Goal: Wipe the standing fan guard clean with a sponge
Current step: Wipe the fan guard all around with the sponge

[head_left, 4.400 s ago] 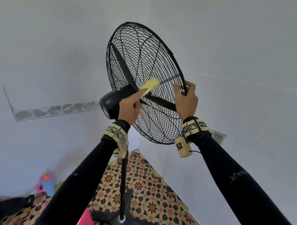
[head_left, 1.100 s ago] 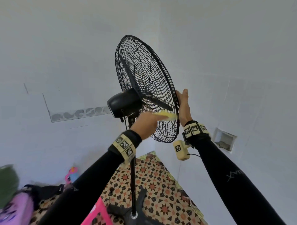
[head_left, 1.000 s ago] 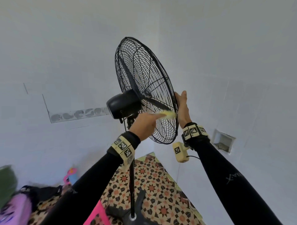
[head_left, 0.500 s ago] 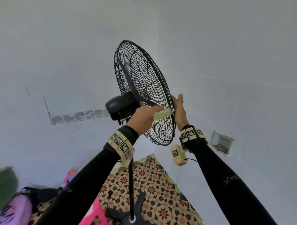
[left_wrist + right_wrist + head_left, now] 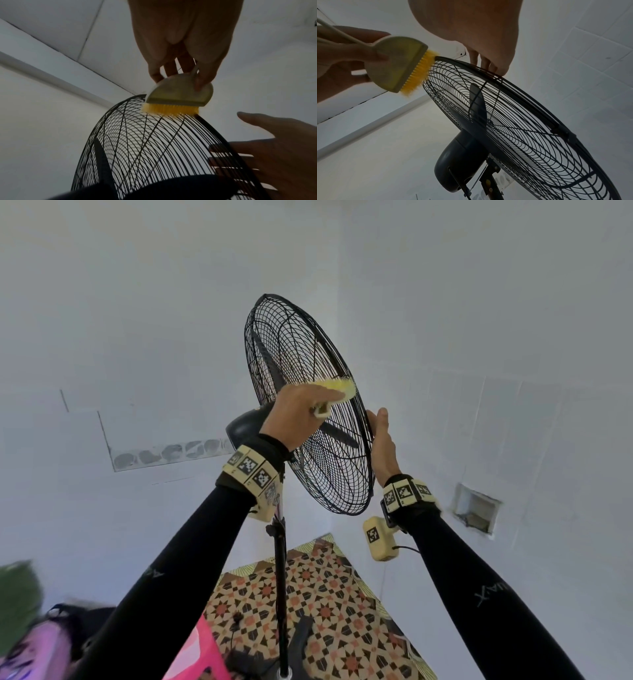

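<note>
White walls and a patterned floor (image 5: pixel 325 621) surround you; your left hand (image 5: pixel 298 414) pinches the yellow-bristled brush (image 5: pixel 399 65), its bristles touching the black fan guard (image 5: pixel 308 405) near the rim, while your right hand (image 5: pixel 383 446) lies flat, fingers straight, against the guard's front

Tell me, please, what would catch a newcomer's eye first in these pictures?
The big black wire fan guard fills the centre, tilted on its stand against pale walls. Against its rim the left hand presses a brush with bright yellow bristles, not a sponge, while the right hand steadies the rim with straight fingers. Below lies a star-patterned tiled floor.
</note>
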Action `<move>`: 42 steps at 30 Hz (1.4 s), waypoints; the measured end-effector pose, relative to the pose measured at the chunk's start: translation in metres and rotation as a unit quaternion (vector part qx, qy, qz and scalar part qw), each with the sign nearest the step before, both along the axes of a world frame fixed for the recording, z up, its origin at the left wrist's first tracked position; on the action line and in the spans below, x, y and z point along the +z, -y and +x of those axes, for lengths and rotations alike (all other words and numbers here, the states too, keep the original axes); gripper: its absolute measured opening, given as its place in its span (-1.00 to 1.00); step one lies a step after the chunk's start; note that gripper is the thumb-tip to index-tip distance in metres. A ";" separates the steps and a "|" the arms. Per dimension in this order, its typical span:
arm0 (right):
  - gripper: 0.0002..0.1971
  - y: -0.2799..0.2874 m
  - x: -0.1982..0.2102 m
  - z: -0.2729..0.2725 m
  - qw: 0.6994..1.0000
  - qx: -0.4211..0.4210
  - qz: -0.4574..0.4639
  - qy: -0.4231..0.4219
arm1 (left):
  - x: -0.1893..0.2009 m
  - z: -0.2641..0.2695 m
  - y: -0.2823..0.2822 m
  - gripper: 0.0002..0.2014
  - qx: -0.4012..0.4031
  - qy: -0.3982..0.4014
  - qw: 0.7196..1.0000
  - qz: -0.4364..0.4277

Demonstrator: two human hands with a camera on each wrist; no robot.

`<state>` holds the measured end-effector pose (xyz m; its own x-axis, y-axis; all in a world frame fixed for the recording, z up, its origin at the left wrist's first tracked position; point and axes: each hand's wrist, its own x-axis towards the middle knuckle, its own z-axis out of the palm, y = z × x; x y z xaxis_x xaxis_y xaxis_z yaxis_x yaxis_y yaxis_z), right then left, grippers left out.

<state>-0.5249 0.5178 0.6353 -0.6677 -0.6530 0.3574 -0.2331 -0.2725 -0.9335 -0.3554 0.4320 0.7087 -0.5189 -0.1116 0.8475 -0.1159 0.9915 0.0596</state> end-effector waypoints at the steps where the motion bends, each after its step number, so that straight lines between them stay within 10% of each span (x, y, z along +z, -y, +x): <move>1: -0.09 0.001 -0.001 -0.002 1.000 -0.002 0.001 0.002 | -0.003 -0.002 0.001 -0.63 0.001 0.021 1.000 0.000; 10: -0.11 0.001 -0.004 -0.002 1.000 0.008 -0.012 0.011 | -0.010 -0.007 -0.006 -0.46 0.026 -0.003 1.000 0.015; 17: 0.05 -0.015 0.011 -0.022 0.993 0.095 -0.008 0.063 | -0.060 -0.026 -0.037 -0.55 0.038 0.205 0.978 0.007; 22: -0.02 -0.016 0.004 -0.020 0.997 0.073 0.000 0.040 | -0.008 -0.015 -0.025 -0.50 0.064 -0.003 0.997 0.038; 33: 0.00 -0.018 0.009 -0.015 0.995 0.088 0.004 0.050 | -0.090 -0.019 -0.052 -0.42 0.059 0.205 0.977 0.020; 38: -0.12 -0.020 0.005 -0.015 0.996 0.084 -0.006 0.030 | -0.038 -0.015 -0.046 -0.49 0.051 0.007 0.998 0.027; 42: -0.07 -0.019 0.005 -0.013 0.997 0.078 0.009 0.016 | -0.032 -0.018 -0.047 -0.52 0.075 0.024 0.997 0.025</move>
<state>-0.5375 0.5373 0.6403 -0.5676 -0.7563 0.3253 -0.1593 -0.2868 -0.9447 -0.3732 0.4791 0.6767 -0.5332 -0.2317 0.8136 -0.2664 0.9588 0.0984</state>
